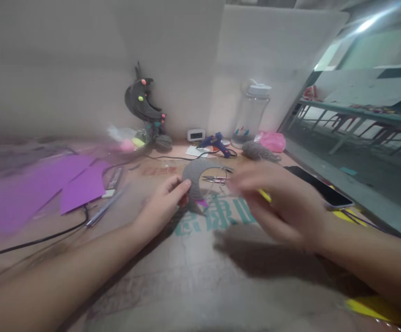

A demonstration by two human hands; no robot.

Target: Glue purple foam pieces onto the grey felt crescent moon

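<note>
Near the middle of the table, my left hand [174, 193] grips a crescent [196, 177] wrapped in grey yarn, thumb on its front. A thin strand of yarn curves from the crescent's upper tip toward my right hand [279, 198]. That hand is raised over the table at the right and smeared by motion, so whether its fingers pinch the strand is unclear. Behind the crescent's opening lies a pair of small scissors [214, 180]. A small purple patch [203, 203] shows at the crescent's lower end.
Purple sheets [82, 184], a pen [99, 213] and a black cable [48, 237] lie at left. Along the back stand a dark moon ornament [141, 101], a small clock [196, 134], a glue gun [217, 144], a bottle [250, 113] and a yarn skein [260, 151]. A phone [320, 186] lies right.
</note>
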